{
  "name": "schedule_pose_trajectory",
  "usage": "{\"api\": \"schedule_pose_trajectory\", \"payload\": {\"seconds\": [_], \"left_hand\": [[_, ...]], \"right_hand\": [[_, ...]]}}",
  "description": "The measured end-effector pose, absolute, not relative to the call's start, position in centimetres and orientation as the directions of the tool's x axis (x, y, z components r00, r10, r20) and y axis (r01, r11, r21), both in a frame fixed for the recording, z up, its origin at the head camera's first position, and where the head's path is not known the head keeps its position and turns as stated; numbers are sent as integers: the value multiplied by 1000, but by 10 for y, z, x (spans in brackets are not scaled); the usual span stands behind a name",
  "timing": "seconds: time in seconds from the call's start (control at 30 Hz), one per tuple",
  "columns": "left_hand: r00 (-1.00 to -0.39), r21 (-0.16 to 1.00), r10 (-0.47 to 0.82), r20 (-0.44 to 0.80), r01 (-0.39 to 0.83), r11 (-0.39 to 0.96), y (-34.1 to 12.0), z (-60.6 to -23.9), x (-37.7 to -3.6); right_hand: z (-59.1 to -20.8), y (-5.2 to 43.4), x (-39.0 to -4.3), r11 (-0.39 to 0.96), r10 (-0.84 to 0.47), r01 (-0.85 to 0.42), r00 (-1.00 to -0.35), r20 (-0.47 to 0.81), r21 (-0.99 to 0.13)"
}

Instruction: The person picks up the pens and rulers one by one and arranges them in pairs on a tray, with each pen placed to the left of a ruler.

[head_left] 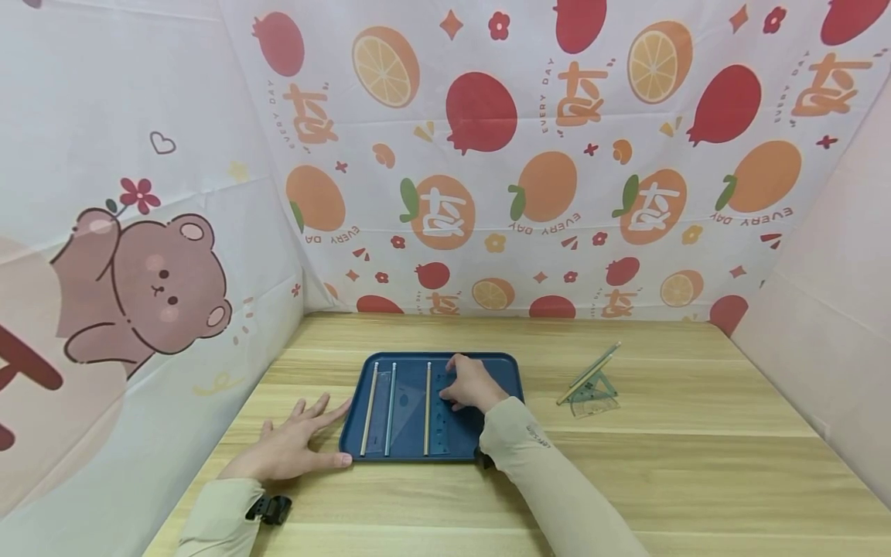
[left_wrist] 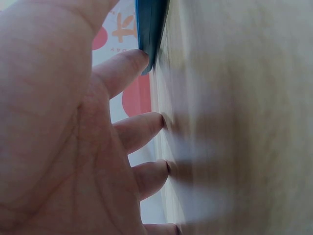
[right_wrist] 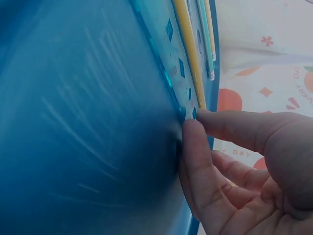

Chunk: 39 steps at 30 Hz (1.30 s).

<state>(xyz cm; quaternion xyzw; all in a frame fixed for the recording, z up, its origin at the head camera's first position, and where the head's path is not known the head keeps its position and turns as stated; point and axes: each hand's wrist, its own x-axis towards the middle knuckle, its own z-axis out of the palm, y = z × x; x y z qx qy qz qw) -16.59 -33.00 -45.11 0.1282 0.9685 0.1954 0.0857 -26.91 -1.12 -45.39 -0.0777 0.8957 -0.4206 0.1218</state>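
Note:
A dark blue tray (head_left: 418,457) lies on the wooden table and holds several clear rulers (head_left: 380,406) with yellow edges. My right hand (head_left: 468,384) reaches into the tray. Its thumb and forefinger pinch the edge of a clear stencil ruler (head_left: 438,422) with small shape cut-outs. The right wrist view shows those fingertips (right_wrist: 191,128) meeting on the stencil ruler (right_wrist: 180,66) against the tray floor (right_wrist: 73,122). My left hand (head_left: 306,433) lies flat on the table with fingers spread, its thumb against the tray's front left corner. In the left wrist view a fingertip (left_wrist: 137,58) touches the tray (left_wrist: 150,24).
A clear set square, protractor and ruler (head_left: 592,384) lie in a pile on the table to the right of the tray. Printed cloth walls close in the table at the left, back and right.

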Motion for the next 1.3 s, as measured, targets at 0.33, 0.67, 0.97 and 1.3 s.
{"api": "schedule_pose_trajectory", "payload": {"seconds": [0.33, 0.67, 0.97, 1.3], "left_hand": [[-953, 402, 283, -106, 219, 889, -330, -452, -166], [-953, 396, 285, -104, 223, 891, -331, -452, -166], [-950, 362, 302, -80, 254, 897, -330, -450, -165], [-950, 382, 301, -87, 247, 890, -330, -450, -167]], "right_hand": [[-446, 3, -269, 666, -251, -63, -957, -144, -744], [-440, 31, -273, 657, -253, -96, -962, -99, -747], [-440, 68, -277, 615, -191, -58, -979, -77, -786], [-435, 104, -281, 646, -130, 2, -985, -113, -763]]}}
